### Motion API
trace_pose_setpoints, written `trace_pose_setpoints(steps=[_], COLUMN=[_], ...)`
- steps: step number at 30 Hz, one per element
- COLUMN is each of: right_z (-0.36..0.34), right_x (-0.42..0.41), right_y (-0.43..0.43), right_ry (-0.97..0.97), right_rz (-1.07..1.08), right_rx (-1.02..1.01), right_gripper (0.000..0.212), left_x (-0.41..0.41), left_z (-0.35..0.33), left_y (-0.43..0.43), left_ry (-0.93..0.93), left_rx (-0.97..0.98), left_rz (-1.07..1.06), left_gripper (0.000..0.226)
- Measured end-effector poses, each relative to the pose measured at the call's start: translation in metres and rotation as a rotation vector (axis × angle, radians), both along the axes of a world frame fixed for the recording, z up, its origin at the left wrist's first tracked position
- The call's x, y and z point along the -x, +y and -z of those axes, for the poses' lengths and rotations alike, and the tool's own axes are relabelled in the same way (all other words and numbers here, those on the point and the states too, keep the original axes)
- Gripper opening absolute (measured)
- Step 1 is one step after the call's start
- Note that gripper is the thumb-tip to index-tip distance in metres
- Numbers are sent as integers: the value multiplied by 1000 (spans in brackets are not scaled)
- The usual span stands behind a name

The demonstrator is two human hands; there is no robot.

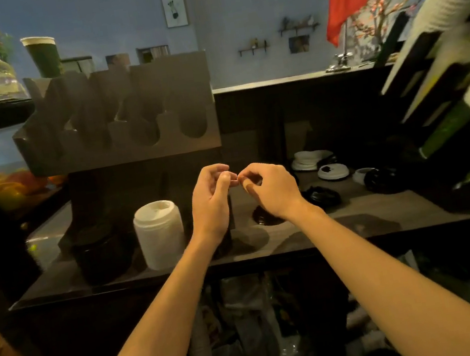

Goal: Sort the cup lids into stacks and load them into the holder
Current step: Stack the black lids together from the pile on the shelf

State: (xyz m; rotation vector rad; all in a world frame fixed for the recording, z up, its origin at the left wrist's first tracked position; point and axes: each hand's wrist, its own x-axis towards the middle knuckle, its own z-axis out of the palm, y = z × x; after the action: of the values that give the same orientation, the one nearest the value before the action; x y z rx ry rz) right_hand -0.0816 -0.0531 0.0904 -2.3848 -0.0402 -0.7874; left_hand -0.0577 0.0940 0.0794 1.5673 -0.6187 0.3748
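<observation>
My left hand [211, 200] and my right hand [269, 189] hover together above the dark counter [357, 220], fingers curled, fingertips nearly touching each other; I see nothing held in either. Left of them stands a tall stack of white lids [159, 234], with a stack of black lids [101, 257] further left. A single black lid [264, 217] lies just under my right wrist. Loose lids lie to the right: a white pile [308, 160], a white lid with a dark centre [332, 171], and black lids [321, 196] [382, 180]. The dark lid holder [119, 119] with round-bottomed slots stands behind, above the stacks.
Slanted cup dispensers [456, 66] with white and green cups fill the right side. A higher back ledge [289, 79] carries a red flag on a metal stand [341, 59]. A green paper cup [43, 55] sits above the holder. Fruit [10, 188] shows at the left.
</observation>
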Motion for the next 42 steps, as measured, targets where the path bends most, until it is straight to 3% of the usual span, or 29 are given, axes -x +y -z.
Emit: trace_pose_setpoints(steps=[8, 12, 16, 19, 21, 25, 27, 30, 34, 36, 40, 42], right_z=[38, 68, 87, 89, 92, 92, 91, 89, 85, 82, 82, 82], right_x=[14, 13, 5, -8, -14, -11, -7, -3, -2, 1, 3, 1], right_y=[-80, -117, -144, -149, -149, -149, -146, -139, -133, -130, -118, -110], right_ry=[-11, -2, 279, 495, 536, 395, 362, 462, 415, 301, 63, 25], right_rz=[170, 360, 412, 351, 316, 283, 234, 144, 159, 162, 198, 182], right_rx=[-54, 9, -99, -64, 4, -2, -27, -68, 197, 215, -65, -236], right_gripper=[17, 41, 81, 88, 76, 61, 68, 81, 69, 71, 97, 101], left_x=[3, -14, -32, -41, -45, -46, -42, -37, -32, -31, -31, -33], left_z=[35, 60, 74, 77, 80, 80, 77, 71, 69, 68, 69, 72], left_y=[-88, -113, -127, -133, -133, -125, -121, -118, -112, -108, -105, -106], left_ry=[171, 151, 160, 308, 296, 286, 302, 359, 390, 415, 441, 442], left_rx=[-67, -371, -760, -883, -841, -522, -417, -372, -296, -227, -113, -33], left_rz=[106, -69, -295, -249, -259, -208, -190, -189, -161, -148, -110, -55], left_gripper=[15, 31, 69, 79, 74, 78, 85, 102, 106, 109, 104, 84])
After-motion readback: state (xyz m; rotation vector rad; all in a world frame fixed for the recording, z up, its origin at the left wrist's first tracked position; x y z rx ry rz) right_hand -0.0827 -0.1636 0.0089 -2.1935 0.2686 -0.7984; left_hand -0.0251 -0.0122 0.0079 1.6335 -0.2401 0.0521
